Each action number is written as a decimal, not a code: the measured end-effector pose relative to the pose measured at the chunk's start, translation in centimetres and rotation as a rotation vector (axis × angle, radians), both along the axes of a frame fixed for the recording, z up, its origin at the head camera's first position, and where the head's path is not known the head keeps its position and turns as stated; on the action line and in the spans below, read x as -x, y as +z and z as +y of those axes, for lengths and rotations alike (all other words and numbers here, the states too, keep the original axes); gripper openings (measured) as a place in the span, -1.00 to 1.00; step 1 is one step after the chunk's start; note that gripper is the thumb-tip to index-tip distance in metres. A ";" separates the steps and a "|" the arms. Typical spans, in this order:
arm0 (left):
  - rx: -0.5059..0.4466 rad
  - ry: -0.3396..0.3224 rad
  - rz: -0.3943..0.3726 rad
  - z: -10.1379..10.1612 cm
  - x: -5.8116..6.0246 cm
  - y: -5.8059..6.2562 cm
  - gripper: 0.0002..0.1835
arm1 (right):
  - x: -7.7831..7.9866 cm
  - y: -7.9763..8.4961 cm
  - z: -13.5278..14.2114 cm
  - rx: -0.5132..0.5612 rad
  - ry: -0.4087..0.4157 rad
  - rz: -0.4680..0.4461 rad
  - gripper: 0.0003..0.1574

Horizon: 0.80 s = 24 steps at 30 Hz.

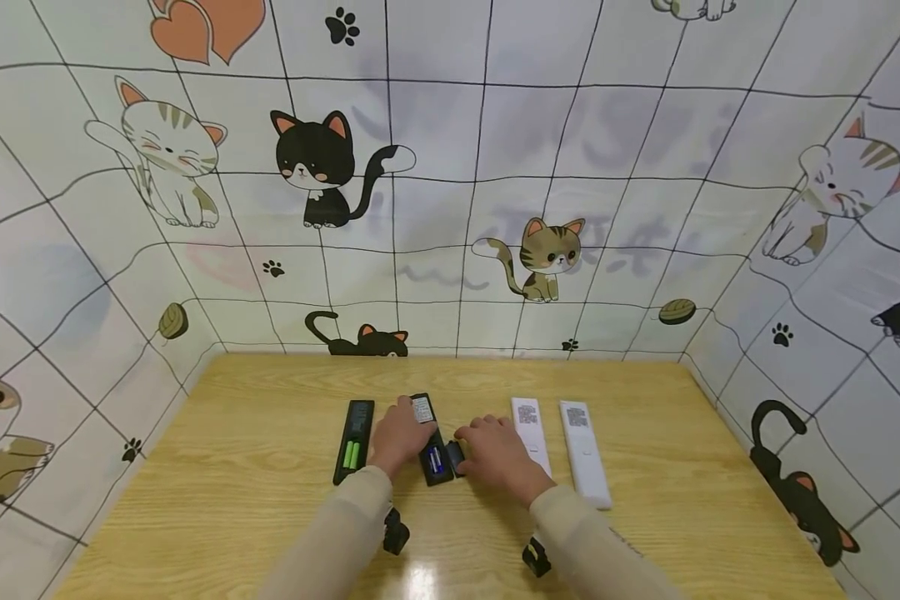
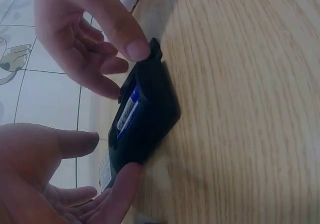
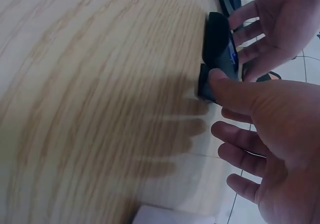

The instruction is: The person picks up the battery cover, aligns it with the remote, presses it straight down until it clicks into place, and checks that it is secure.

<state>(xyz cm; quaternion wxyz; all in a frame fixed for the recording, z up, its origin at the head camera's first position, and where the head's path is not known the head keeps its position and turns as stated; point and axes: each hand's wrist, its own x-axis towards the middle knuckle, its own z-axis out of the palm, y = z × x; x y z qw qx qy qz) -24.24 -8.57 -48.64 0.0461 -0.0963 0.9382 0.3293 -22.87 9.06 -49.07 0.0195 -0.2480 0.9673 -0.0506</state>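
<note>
Refitting the batt. cover looks like the step in hand. L to R: left hand (image 1: pixel 397 435) rests fingers loosely on the black remote (image 1: pixel 429 440), steadying it mid-table, blue batteries (image 1: pixel 434 457) exposed. Right hand (image 1: pixel 499 456), fingers relaxed, thumb pressing the cover (image 1: pixel 455 457) at remote's near end. Next probably needs cover aligned w/ slot, then slid shut.

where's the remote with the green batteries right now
In the head view the remote with green batteries lies on the wooden table, leftmost of the four, just left of the left hand and the black remote it touches.
</note>
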 end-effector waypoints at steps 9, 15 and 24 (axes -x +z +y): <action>0.048 0.071 0.023 0.9 0.3 -0.4 -0.35 | 0.0 -0.1 -0.4 -0.058 0.027 0.029 -0.36; 0.030 0.110 0.020 1.5 0.4 -0.8 -0.28 | 0.0 0.0 -0.7 -0.090 0.022 0.029 -0.34; 0.003 0.144 0.006 1.9 0.6 -0.6 -0.34 | 0.2 0.1 -0.9 -0.103 0.011 0.006 -0.35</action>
